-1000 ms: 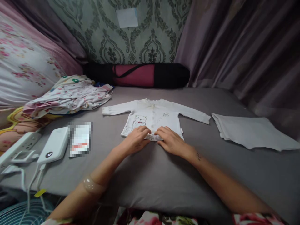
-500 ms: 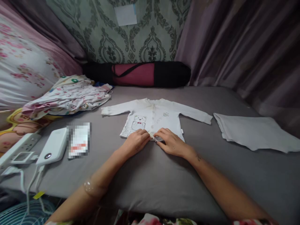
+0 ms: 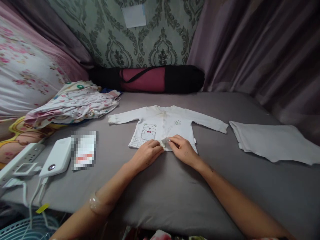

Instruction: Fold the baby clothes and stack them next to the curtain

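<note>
A small white long-sleeved baby shirt point(image 3: 172, 128) with a bear print and a button placket lies face up, sleeves spread, collar away from me. At its bottom hem rests my left hand point(image 3: 149, 151), fingers closed together at the placket's lower end. Just to its right, my right hand point(image 3: 184, 150) pinches the front edge of the placket and lifts a bit of cloth. The lowest button is too small and covered to make out. A clear bangle point(image 3: 94, 201) sits on my left wrist.
Folded pale trousers point(image 3: 272, 141) lie at the right. On the left are a white power bank point(image 3: 56, 156), a power strip point(image 3: 21, 160), a blurred packet point(image 3: 84, 150) and crumpled printed cloth point(image 3: 82, 103). A black and maroon roll bag point(image 3: 146, 78) lines the back wall.
My right hand has turned and lifted the placket edge slightly upward. My left hand has shifted a little to the right along the hem. The shirt stays in place.
</note>
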Demonstrator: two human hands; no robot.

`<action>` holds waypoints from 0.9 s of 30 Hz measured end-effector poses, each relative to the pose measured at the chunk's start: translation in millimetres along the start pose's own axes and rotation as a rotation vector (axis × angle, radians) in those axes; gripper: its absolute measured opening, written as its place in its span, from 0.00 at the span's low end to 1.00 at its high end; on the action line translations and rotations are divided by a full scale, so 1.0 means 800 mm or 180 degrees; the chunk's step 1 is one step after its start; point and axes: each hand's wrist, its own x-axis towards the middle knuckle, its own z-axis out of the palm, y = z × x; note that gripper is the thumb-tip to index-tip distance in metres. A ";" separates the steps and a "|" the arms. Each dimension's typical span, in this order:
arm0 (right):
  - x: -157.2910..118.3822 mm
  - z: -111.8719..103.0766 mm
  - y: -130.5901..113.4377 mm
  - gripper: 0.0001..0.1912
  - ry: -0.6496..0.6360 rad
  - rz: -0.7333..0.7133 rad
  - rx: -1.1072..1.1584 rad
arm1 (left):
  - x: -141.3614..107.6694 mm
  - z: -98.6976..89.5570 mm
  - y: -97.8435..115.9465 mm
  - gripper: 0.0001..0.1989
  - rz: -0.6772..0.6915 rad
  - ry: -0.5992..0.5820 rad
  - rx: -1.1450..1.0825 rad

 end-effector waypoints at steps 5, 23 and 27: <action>-0.005 -0.016 -0.015 0.13 -0.0972 -0.0644 -0.0608 | 0.005 -0.014 -0.013 0.10 -0.0488 -0.0024 -0.0528; -0.028 0.017 -0.034 0.34 -0.1642 -0.0581 -0.1421 | 0.109 0.025 -0.104 0.18 0.0009 -0.0441 -0.0200; -0.044 0.006 -0.053 0.31 -0.1951 -0.0719 -0.0851 | 0.105 0.020 -0.094 0.17 0.0058 -0.0336 -0.0301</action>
